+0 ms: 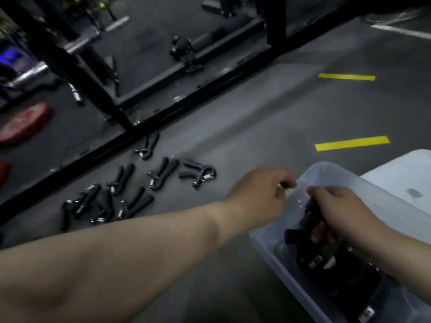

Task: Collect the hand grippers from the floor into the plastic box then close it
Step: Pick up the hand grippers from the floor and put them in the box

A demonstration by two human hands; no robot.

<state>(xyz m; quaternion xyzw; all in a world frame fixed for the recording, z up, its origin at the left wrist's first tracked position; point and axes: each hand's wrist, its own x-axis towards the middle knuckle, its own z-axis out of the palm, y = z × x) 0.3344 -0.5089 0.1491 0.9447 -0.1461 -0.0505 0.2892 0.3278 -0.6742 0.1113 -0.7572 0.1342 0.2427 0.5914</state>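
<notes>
Head view: right hand (338,213) inside the plastic box (268,243), curled round a black hand gripper (311,210); left hand (258,194) at the box's rim, fingers bent (holding or touching, impossible to tell through blur); loose grippers (161,174) scattered on floor (233,141), left of box

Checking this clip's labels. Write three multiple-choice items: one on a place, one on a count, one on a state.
1. Where do the loose hand grippers lie? A in a bag; B on a bench; C on the floor, left of the plastic box.
2. How many yellow stripes mark the floor? A one; B two; C five.
3. What is the right hand doing? A gripping a black hand gripper inside the box; B lying flat on the floor; C waving.
Key: 1 C, they lie scattered there; 2 B, two show at right; 3 A, it curls round one.
</notes>
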